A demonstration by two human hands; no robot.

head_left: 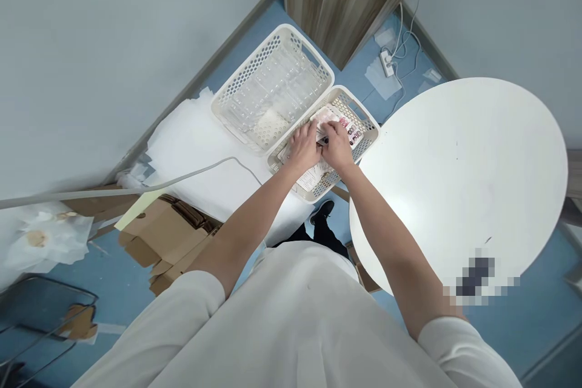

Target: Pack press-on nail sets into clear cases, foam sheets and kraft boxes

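Note:
Both my hands reach into the smaller white perforated basket point(310, 198), which holds a pile of flat printed cards. My left hand point(305, 147) has its fingers curled down over the cards on the left side of the pile. Close beside it, my right hand point(337, 147) is bent over a card with pink and dark red pictures point(352, 132). Beneath my wrists lie paler cards with lines of print point(310, 178). Fingertips and the edges they grip are partly hidden behind the hands.
A larger white basket point(217, 110) with clear plastic packs point(277, 85) adjoins at the upper left. White sheeting point(191, 151) lies under the baskets' left side. A round white table point(464, 182) stands at right. Flattened cardboard boxes point(163, 230), a grey cable point(182, 179) and a power strip point(386, 63) are around.

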